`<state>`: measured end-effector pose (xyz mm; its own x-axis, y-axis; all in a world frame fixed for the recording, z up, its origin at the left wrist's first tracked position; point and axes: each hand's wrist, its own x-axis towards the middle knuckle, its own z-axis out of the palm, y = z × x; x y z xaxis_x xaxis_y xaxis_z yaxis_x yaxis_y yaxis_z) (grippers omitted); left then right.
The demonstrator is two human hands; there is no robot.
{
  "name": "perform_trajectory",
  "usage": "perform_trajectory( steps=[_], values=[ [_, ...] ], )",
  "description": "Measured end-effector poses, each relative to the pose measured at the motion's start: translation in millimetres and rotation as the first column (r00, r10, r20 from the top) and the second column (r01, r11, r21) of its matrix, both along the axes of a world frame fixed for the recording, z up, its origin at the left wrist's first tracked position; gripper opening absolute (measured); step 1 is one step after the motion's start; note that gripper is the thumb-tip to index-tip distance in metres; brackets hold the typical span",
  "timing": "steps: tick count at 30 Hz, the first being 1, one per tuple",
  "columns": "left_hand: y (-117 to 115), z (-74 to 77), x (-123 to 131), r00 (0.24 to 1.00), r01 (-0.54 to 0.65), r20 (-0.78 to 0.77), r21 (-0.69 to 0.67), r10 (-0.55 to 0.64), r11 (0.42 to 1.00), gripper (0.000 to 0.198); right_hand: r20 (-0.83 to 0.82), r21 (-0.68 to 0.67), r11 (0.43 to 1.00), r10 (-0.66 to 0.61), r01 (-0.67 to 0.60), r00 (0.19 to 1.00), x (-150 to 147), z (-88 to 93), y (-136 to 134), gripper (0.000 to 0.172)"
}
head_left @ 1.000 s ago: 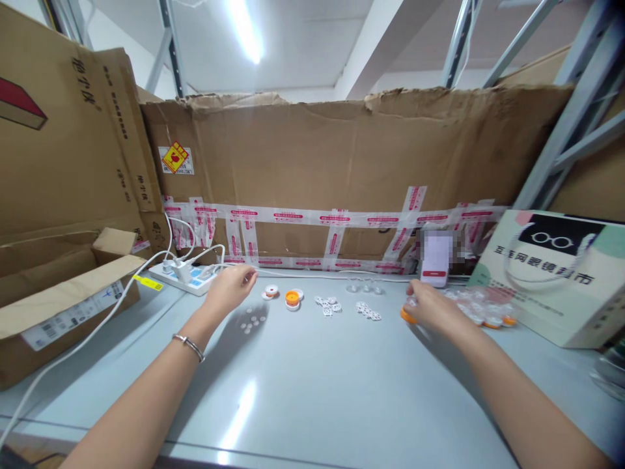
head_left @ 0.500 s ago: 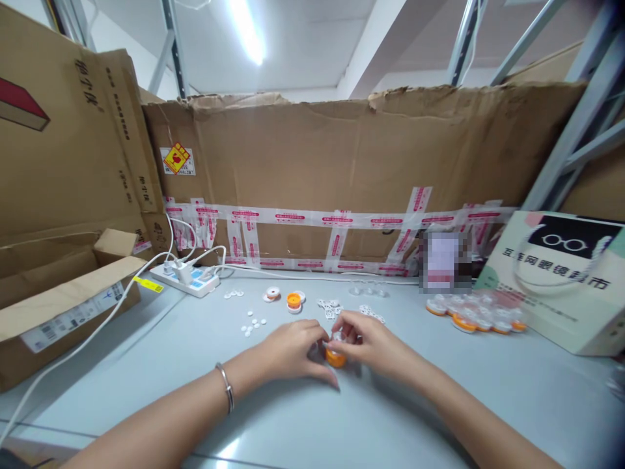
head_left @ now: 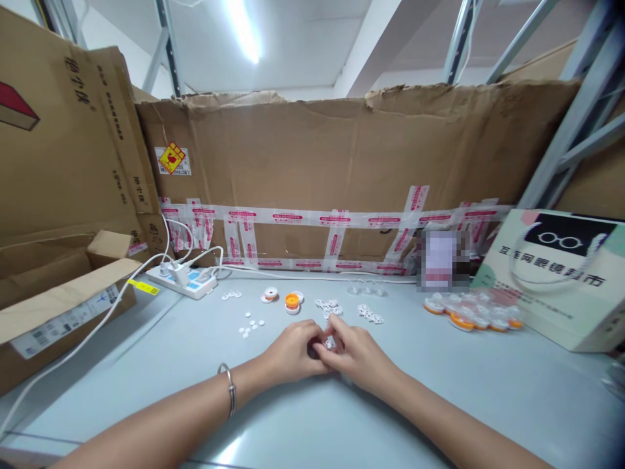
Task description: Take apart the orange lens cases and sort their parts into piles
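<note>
Two hands are close together, low over the table [head_left: 415,391], near its middle. The left hand [head_left: 293,353] comes in from the left, and there is a shiny bracelet [head_left: 231,392] on its wrist. Its fingers are bent in a curve toward the thumb, with a dark gap in the middle. I cannot tell if they grip anything, because the tips are hidden. The right hand [head_left: 360,357] meets it from the other side. Its thumb and first finger are bent in close and hold a small white thing [head_left: 329,342]. This thing is right between the two hands, and only a little bit of it shows. I cannot see what is under it

Just behind the hands lies a pile of white pieces with holes [head_left: 328,305]. A second white pile [head_left: 370,314] is to the right of that one. To the left there is an orange and white round part [head_left: 292,301], and next to it a white spool [head_left: 269,295]. Some tiny white dots [head_left: 261,323] lie nearer the left hand, and small white rings [head_left: 237,294] lie behind them. A few clear cups [head_left: 379,290] sit at the back. Far to the right is a bunch of clear and orange pots [head_left: 481,316], near a box with glasses drawn on it [head_left: 547,286]. A white power strip [head_left: 195,286] is at the back left
</note>
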<state>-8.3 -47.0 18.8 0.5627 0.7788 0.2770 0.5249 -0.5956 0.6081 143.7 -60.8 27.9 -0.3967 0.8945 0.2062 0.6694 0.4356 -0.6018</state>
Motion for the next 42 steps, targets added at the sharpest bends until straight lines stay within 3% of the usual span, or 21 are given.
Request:
perform_trajectory(
  steps=[5,9,12,15,17,19,24,27,29,32,34,36,38,42],
  values=[
    [4.7,0.2,-4.0,0.997,0.076,0.014,-0.041,-0.076,0.996,0.012,0.089,0.083,0.978,0.185,-0.192,0.979,10.6,10.1,0.9,0.002],
    [11.5,-4.1,-7.6,0.995,0.1,0.027,-0.064,-0.098,0.993,0.011,0.214,0.158,0.931,0.294,-0.33,0.932,14.1,18.5,-2.3,0.01],
    [13.9,-6.9,-8.5,0.995,0.085,0.058,-0.095,-0.08,0.992,0.015,0.24,0.163,0.965,0.164,-0.206,0.957,9.7,16.1,-3.6,0.015],
    [12.8,-7.1,-8.4,0.997,0.052,0.07,-0.103,-0.045,0.993,0.019,0.226,0.062,0.997,0.028,-0.043,0.974,5.1,10.2,-3.2,0.018],
    [11.4,-6.2,-8.5,0.997,0.056,0.066,-0.087,-0.05,0.995,0.017,0.177,0.027,0.997,0.066,-0.072,0.982,4.4,8.0,-2.9,0.011],
    [10.6,-5.3,-8.7,0.996,0.066,0.059,-0.071,-0.062,0.995,0.012,0.135,0.085,0.99,0.104,-0.116,0.985,5.3,7.4,-2.8,0.014],
    [11.2,-4.6,-8.8,0.997,0.058,0.064,-0.085,-0.052,0.995,0.014,0.181,0.129,0.984,0.098,-0.123,0.979,6.2,7.3,-1.8,0.014],
    [11.3,-4.1,-9.1,0.996,0.068,0.066,-0.125,-0.061,0.99,0.021,0.193,0.298,0.931,0.156,-0.209,0.969,7.9,9.2,-0.5,0.011],
    [10.7,-3.6,-9.5,0.996,0.063,0.065,-0.159,-0.053,0.985,0.027,0.121,0.381,0.915,0.092,-0.131,0.988,14.5,12.0,4.5,0.018],
    [8.8,-2.0,-10.0,0.998,0.047,0.057,-0.154,-0.039,0.987,0.029,-0.068,0.315,0.924,-0.205,0.216,0.976,39.7,15.2,23.5,0.03],
    [7.3,-0.5,-10.3,0.998,0.054,0.043,-0.139,-0.048,0.989,0.027,-0.043,0.251,0.873,-0.421,0.417,0.906,65.6,13.9,41.9,0.031],
    [6.3,1.0,-10.9,0.998,0.065,0.027,-0.136,-0.062,0.989,0.026,0.098,0.264,0.784,-0.601,0.561,0.794,91.9,8.7,60.5,0.027],
    [5.9,2.1,-11.5,0.998,0.069,0.023,-0.145,-0.066,0.987,0.027,0.229,0.248,0.763,-0.645,0.597,0.729,111.4,0.4,75.7,0.025],
    [6.6,3.2,-12.2,0.996,0.083,0.041,-0.172,-0.077,0.982,0.029,0.278,0.242,0.767,-0.641,0.594,0.715,122.9,-15.8,93.0,0.021]
  ],
)
